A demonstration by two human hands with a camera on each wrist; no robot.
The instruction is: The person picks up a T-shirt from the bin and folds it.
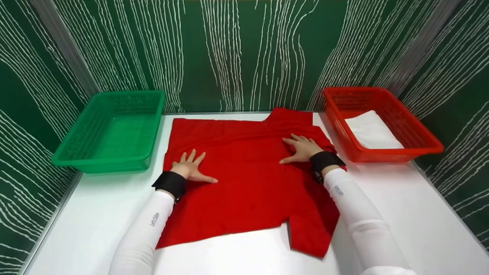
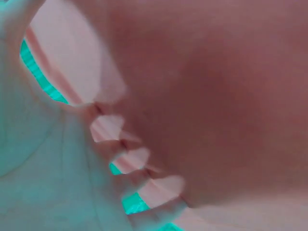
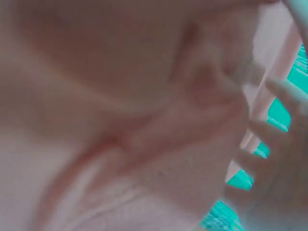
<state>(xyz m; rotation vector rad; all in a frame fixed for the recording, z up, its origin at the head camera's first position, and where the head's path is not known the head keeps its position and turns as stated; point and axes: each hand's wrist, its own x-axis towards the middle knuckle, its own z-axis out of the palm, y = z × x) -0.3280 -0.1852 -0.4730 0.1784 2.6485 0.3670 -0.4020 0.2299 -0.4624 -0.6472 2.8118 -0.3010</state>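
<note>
A red T-shirt (image 1: 244, 183) lies spread on the white table, its hem at the left and its sleeves sticking out at the far right and near right. My left hand (image 1: 188, 168) rests on the hem half with fingers splayed. Over the collar half, my right hand (image 1: 300, 148) also has its fingers spread, and cloth is rumpled beside that wrist. The left wrist view has the left palm (image 2: 48, 144) close up, fingertips at the cloth. Blurred folds of the shirt (image 3: 159, 144) fill most of the right wrist view, with the right fingers at its edge.
At the back left stands a green plastic basket (image 1: 149, 126) with nothing visible inside. A red basket (image 1: 420, 143) at the back right holds a folded white cloth (image 1: 372, 131). Green panels with white wavy lines (image 1: 248, 49) wall the table (image 1: 229, 256) at the back and sides.
</note>
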